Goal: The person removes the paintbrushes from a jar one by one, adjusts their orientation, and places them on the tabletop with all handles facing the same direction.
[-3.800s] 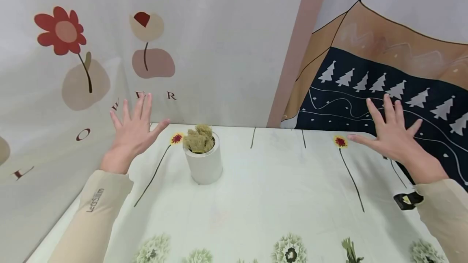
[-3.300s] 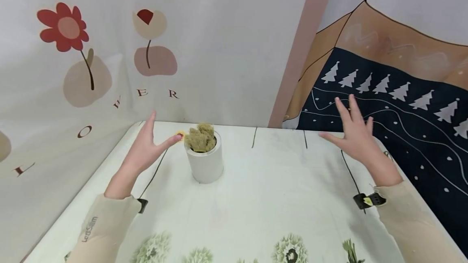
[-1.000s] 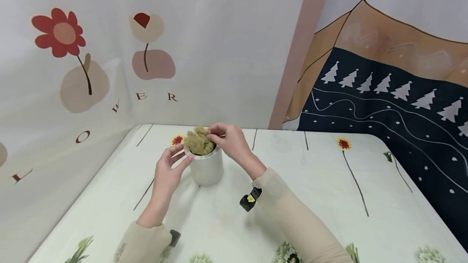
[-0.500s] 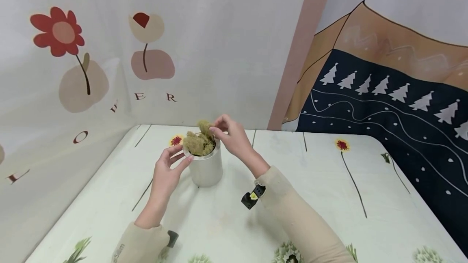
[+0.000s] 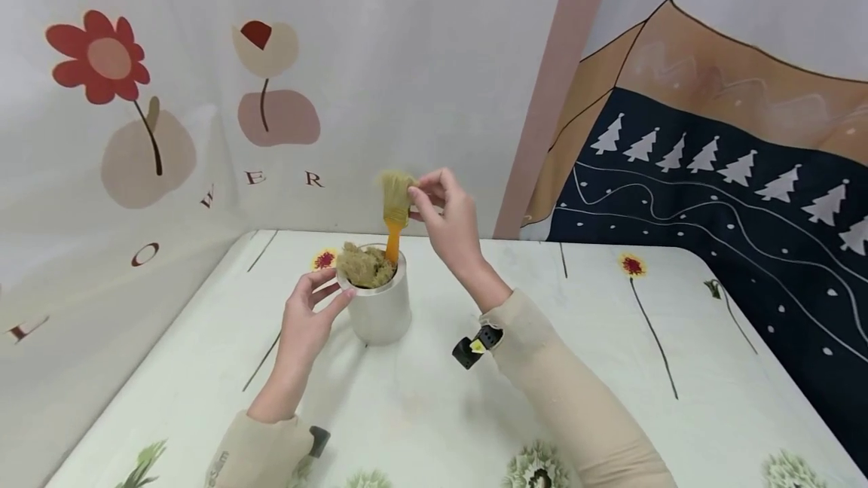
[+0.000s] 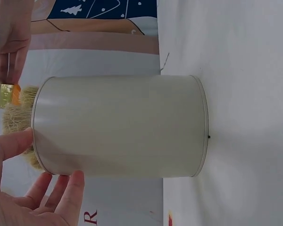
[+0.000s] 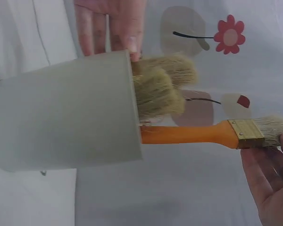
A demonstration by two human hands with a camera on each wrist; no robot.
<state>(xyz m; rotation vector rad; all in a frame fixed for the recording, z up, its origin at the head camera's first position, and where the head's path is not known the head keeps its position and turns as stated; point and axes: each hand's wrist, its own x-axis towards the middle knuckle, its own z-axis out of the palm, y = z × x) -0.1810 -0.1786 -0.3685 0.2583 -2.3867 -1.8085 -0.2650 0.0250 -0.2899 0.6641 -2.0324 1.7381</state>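
In the head view, my right hand [image 5: 447, 224] pinches a paintbrush [image 5: 392, 242] by its pale bristles, thumb against fingers. The brush stands bristles up; its orange handle [image 7: 188, 134] and brass-coloured ferrule [image 7: 245, 133] show in the right wrist view, the handle's lower end hidden inside a white cylindrical pot [image 5: 382, 315]. My left hand [image 5: 307, 322] holds the pot at its rim, thumb and fingers spread around the left side. Other brushes stay in the pot, only their tan bristles [image 5: 366, 265] above the rim, bunched on the left.
The pot stands on a white table cloth [image 5: 434, 413] printed with flowers, near the back edge. A pale curtain [image 5: 420, 96] with flower prints hangs behind and at the left. Dark cloth with printed trees [image 5: 678, 202] hangs at the right. A black wrist strap [image 5: 478, 345] sits at the right sleeve.
Both hands came in from apart to the pot. The right hand took hold of a brush's bristles and has raised it, baring its orange handle. The left hand stays at the rim.
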